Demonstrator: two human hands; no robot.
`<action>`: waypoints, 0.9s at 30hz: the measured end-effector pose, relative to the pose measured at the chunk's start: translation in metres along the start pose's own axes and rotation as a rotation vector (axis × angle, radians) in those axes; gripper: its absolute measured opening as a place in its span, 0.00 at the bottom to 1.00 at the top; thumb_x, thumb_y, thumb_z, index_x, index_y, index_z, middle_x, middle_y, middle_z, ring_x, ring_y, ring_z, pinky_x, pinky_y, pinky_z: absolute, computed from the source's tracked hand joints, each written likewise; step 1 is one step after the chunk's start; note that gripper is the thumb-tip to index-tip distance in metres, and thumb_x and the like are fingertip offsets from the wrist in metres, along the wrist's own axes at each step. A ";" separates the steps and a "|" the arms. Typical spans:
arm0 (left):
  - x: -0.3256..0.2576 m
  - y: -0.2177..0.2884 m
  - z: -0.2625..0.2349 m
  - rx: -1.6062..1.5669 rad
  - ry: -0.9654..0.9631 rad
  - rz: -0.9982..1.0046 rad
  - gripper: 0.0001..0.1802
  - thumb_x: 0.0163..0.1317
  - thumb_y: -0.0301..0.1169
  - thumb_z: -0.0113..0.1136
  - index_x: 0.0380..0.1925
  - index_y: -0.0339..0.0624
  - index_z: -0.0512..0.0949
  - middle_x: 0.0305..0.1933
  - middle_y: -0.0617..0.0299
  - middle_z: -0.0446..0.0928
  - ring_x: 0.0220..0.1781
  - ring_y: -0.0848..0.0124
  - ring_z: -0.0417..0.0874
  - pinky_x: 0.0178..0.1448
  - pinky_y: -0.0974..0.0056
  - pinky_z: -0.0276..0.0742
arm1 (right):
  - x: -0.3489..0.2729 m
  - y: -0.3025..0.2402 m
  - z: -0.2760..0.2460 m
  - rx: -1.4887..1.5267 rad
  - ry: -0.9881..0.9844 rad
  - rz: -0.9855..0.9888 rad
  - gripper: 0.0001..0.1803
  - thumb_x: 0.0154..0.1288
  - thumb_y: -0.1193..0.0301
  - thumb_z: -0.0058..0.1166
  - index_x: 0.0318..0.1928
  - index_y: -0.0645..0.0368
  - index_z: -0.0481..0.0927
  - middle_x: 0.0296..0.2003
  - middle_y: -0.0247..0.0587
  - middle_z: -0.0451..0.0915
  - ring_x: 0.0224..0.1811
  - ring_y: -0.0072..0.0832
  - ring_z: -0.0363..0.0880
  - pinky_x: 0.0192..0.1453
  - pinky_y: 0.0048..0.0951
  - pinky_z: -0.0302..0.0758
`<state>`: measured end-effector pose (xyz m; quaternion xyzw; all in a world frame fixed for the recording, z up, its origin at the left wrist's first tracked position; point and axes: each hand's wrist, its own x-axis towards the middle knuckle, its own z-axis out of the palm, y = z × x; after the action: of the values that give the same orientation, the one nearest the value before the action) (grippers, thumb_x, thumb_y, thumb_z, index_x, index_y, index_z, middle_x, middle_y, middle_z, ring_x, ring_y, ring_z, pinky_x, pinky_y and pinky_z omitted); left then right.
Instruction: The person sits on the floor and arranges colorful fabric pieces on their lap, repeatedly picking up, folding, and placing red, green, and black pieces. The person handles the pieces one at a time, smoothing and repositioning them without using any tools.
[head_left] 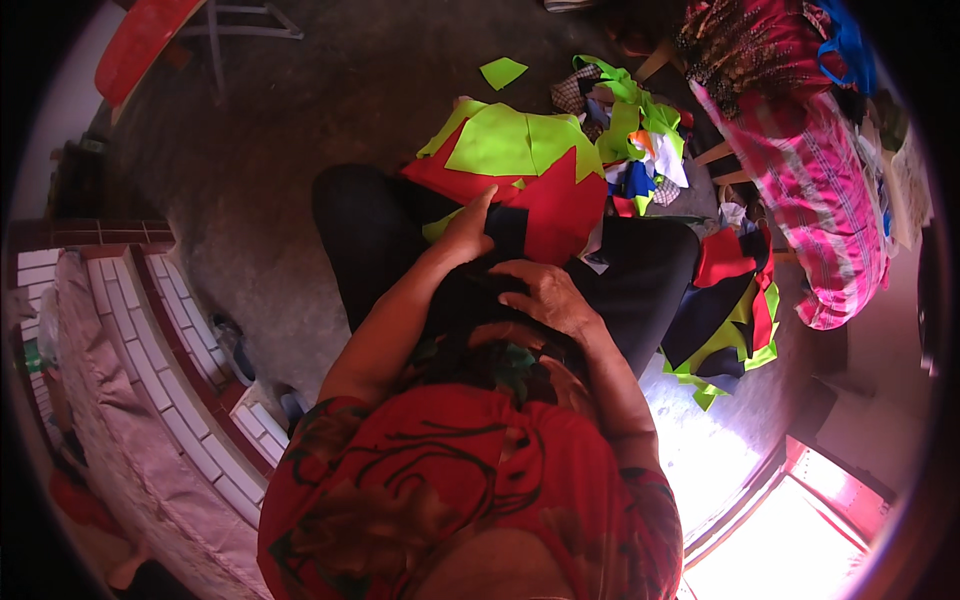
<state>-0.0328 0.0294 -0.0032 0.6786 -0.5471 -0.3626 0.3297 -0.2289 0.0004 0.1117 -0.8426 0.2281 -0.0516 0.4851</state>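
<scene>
Across my dark-trousered lap lie cloth pieces: lime-green cloth (500,140) on top, red cloth (560,215) under and beside it, and a dark navy piece (512,232) nearer me. My left hand (466,236) rests at the near left edge of the pile, one finger stretched out against the red cloth and the others partly hidden. My right hand (550,298) is over my lap, nearer me than the pile. Its fingers are bent, with thumb and forefinger apart. Dark fabric lies under it, and I make out nothing held there.
A mixed heap of scraps (640,140) lies beyond my right knee. More red, navy and green pieces (730,310) hang or lie to the right, near a pink plaid cloth (800,190). One green scrap (502,72) is on the floor. White-tiled steps (150,350) stand left.
</scene>
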 end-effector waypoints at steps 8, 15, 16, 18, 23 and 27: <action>0.003 0.029 -0.038 -0.372 0.193 -0.134 0.47 0.43 0.13 0.52 0.68 0.53 0.56 0.55 0.52 0.73 0.50 0.64 0.77 0.52 0.66 0.73 | -0.020 0.014 -0.035 -0.368 0.242 0.254 0.20 0.49 0.69 0.62 0.46 0.46 0.78 0.35 0.40 0.83 0.38 0.44 0.81 0.42 0.43 0.77; 0.023 0.034 -0.086 -0.435 0.647 0.136 0.49 0.49 0.08 0.46 0.71 0.57 0.52 0.56 0.65 0.67 0.51 0.77 0.70 0.52 0.75 0.66 | -0.003 0.021 -0.077 -0.524 0.583 0.224 0.15 0.49 0.77 0.57 0.40 0.49 0.80 0.32 0.41 0.82 0.37 0.43 0.82 0.38 0.40 0.77; 0.026 0.041 -0.095 -0.454 0.651 0.127 0.49 0.51 0.08 0.48 0.72 0.58 0.48 0.56 0.64 0.65 0.53 0.76 0.69 0.54 0.74 0.66 | 0.005 0.018 -0.082 -0.551 0.685 0.155 0.16 0.47 0.79 0.56 0.39 0.50 0.80 0.32 0.40 0.82 0.37 0.42 0.81 0.38 0.40 0.77; 0.029 0.050 -0.106 -0.589 0.669 0.200 0.49 0.52 0.08 0.50 0.72 0.55 0.47 0.57 0.63 0.63 0.54 0.74 0.69 0.56 0.72 0.66 | 0.024 0.006 -0.091 -0.595 0.882 0.004 0.18 0.44 0.84 0.53 0.37 0.52 0.80 0.33 0.40 0.81 0.38 0.41 0.81 0.38 0.39 0.77; 0.032 0.005 -0.108 -0.718 0.662 0.176 0.44 0.49 0.11 0.53 0.68 0.51 0.56 0.57 0.60 0.64 0.47 0.74 0.72 0.47 0.72 0.73 | 0.050 0.021 -0.076 -0.632 0.834 -0.119 0.23 0.37 0.89 0.47 0.35 0.54 0.79 0.37 0.38 0.79 0.43 0.40 0.77 0.49 0.36 0.74; 0.014 -0.008 -0.099 -0.616 0.456 -0.477 0.31 0.54 0.28 0.62 0.60 0.46 0.67 0.60 0.57 0.67 0.53 0.68 0.75 0.43 0.59 0.78 | 0.035 0.063 -0.042 -0.635 0.584 0.000 0.19 0.39 0.86 0.50 0.35 0.54 0.79 0.37 0.37 0.79 0.44 0.39 0.77 0.50 0.37 0.74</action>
<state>0.0579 0.0218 0.0398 0.7185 -0.1555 -0.4156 0.5357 -0.2312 -0.0748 0.0759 -0.9001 0.3606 -0.2151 0.1166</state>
